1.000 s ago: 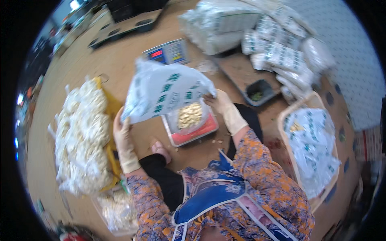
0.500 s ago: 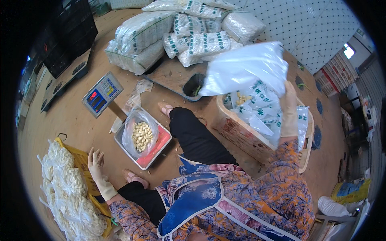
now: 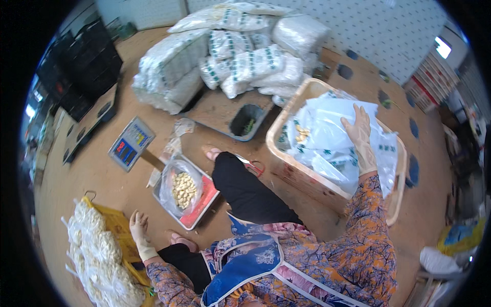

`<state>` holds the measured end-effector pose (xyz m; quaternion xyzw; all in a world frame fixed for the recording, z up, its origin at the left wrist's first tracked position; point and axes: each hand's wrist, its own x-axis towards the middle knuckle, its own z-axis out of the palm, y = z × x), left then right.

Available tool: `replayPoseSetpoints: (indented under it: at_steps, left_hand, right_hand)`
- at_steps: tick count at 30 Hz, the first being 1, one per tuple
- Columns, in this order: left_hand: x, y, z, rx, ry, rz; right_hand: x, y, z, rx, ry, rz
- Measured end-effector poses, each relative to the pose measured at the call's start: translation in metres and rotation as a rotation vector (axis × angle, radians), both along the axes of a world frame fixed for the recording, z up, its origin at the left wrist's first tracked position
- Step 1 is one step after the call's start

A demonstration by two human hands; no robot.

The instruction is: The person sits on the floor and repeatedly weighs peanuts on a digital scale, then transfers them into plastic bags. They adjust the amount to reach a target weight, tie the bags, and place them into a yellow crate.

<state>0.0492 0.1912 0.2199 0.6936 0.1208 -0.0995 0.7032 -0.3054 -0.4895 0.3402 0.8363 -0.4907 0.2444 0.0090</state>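
My right hand [image 3: 358, 132], in a pale glove, is open with fingers spread over a white plastic bag [image 3: 327, 120]. That bag lies flat on other printed plastic bags in a large off-white basket [image 3: 291, 169] on my right. My left hand [image 3: 139, 229], also gloved, is raised with loosely bent fingers and holds nothing. It is nearest to the yellow crate [image 3: 116, 225]. Between my hands and farther off stands a scale [image 3: 202, 210]. An open clear bag of peeled garlic cloves [image 3: 184, 190] rests on its pan.
Bundles of packed plastic bags [image 3: 171, 66] are piled ahead. At left, tied bags of garlic cloves [image 3: 97, 256] sit against the yellow crate. Red-handled scissors [image 3: 254, 166] lie on the floor beyond my knee. Black crates [image 3: 82, 66] are stacked at the far left.
The white plastic bag has gone from my raised right hand down onto the bags in the basket, and the right hand has let go. The left hand remains near the yellow crate.
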Motion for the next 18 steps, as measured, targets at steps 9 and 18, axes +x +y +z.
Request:
replayPoseSetpoints:
  at_steps: [9,18]
  left_hand:
    - [-0.041,0.0,0.024,0.176,0.048,0.121]
    - [-0.013,-0.009,0.005,0.331,0.076,0.009]
  right_hand:
    - [0.005,-0.01,-0.173,0.513,0.642,0.172]
    - [0.022,-0.017,-0.192,0.662,0.746,0.086]
